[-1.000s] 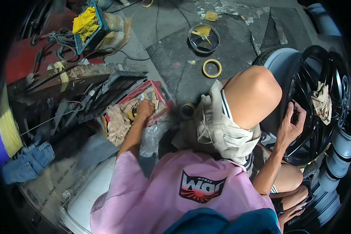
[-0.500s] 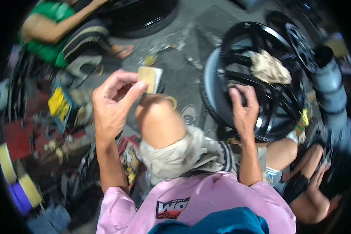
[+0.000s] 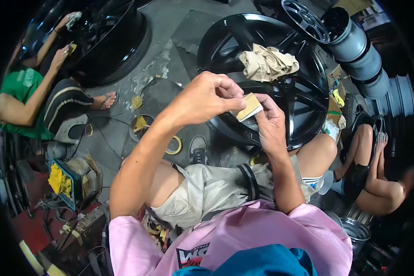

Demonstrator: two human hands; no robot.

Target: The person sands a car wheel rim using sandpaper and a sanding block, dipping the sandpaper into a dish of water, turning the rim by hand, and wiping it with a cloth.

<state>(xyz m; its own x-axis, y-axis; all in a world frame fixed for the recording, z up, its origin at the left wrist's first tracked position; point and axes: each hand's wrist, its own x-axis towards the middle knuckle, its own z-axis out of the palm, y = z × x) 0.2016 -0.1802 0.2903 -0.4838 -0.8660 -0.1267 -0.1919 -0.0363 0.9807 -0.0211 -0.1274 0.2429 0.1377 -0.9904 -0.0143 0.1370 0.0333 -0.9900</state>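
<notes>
My left hand (image 3: pixel 211 99) pinches a folded piece of yellow sandpaper (image 3: pixel 249 108) with a pale edge, between thumb and fingertips. My right hand (image 3: pixel 272 124) is curled at the right side of the sandpaper, its thumb close to the lower edge. What lies between its fingers is partly hidden behind the paper. Both hands are held over the near side of a large glossy black wheel rim (image 3: pixel 308 99). A crumpled beige cloth (image 3: pixel 269 63) rests on the rim's spokes.
A co-worker in a green shirt (image 3: pixel 25 94) works at another black wheel (image 3: pixel 129 50) on the left. Stacked grey rims (image 3: pixel 359 55) stand at right, near another seated person (image 3: pixel 377 179). A tape roll (image 3: pixel 173 145), a round container (image 3: pixel 140 126) and a box with yellow material (image 3: pixel 62 180) sit at left.
My left hand has moved right with the sandpaper, bringing it to my right hand. The camera view has shifted, so the rim and cloth appear further left.
</notes>
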